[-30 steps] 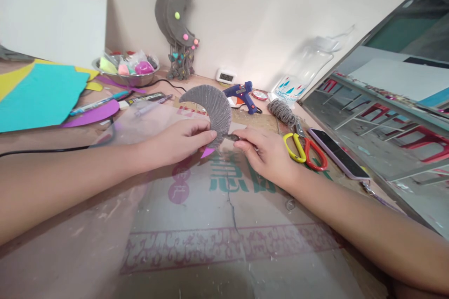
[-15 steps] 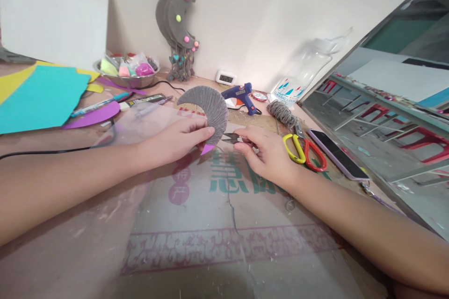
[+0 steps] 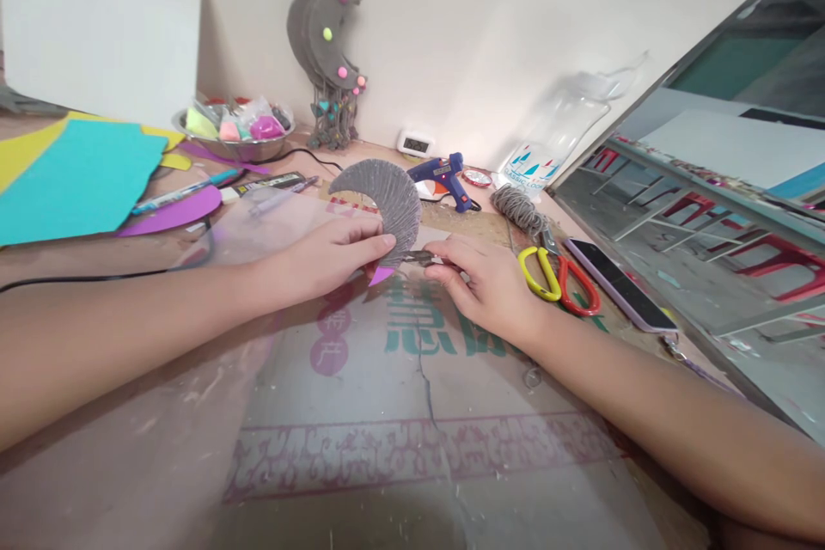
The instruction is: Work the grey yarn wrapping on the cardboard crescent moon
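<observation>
A bowl [image 3: 229, 143] is set on the table [image 3: 51, 262] behind and left of the left hand [image 3: 351, 251], a glue gun [image 3: 452, 182] behind the right hand [image 3: 482, 279]. Right of the latter, scissors [image 3: 567, 268] are laid, a phone [image 3: 619, 284] beyond.

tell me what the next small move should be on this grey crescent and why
I'd probably give the small metal tool in the right hand a careful squeeze: its tips appear to be at the lower outer edge of the grey crescent, near the purple tip, and the left hand grips close by, thumb on the grey face.
</observation>
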`<control>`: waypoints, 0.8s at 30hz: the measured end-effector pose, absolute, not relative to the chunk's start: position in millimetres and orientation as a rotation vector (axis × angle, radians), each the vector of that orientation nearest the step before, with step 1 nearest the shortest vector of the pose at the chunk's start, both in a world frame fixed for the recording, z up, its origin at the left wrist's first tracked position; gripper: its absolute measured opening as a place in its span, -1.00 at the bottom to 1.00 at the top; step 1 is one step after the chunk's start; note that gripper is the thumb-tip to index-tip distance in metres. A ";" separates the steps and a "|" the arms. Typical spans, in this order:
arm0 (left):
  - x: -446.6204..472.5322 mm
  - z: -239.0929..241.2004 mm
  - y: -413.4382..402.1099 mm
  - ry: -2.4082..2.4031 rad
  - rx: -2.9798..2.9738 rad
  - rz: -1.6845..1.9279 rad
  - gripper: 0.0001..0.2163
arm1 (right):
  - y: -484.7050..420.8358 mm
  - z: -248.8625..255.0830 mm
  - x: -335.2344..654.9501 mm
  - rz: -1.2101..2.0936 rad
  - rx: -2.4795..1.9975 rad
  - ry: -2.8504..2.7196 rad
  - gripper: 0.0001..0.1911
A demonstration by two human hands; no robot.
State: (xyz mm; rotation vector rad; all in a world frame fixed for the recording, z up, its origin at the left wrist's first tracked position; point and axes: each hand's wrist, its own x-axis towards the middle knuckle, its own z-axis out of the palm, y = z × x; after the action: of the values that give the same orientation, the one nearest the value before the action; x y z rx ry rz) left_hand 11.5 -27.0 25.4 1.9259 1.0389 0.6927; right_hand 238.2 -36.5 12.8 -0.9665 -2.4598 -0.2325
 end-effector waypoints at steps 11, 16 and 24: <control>11.7 22.9 -25.1 1.039 1.958 0.703 -0.71 | -37.3 12.9 237.6 -0.272 -0.924 -2.460 -0.75; 11.3 23.0 -25.8 1.052 1.910 0.673 -0.70 | -36.5 11.6 238.7 -0.215 -0.935 -2.441 -0.76; 12.3 24.9 -27.3 1.042 1.865 0.682 -0.71 | -34.8 8.8 241.4 -0.153 -0.946 -2.318 -0.76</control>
State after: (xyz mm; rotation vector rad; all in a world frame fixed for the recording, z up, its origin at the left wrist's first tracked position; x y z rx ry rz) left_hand 12.3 -27.3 24.9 1.8647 1.0419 0.6817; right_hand 241.4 -34.8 8.8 -0.9457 -2.3184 -0.1534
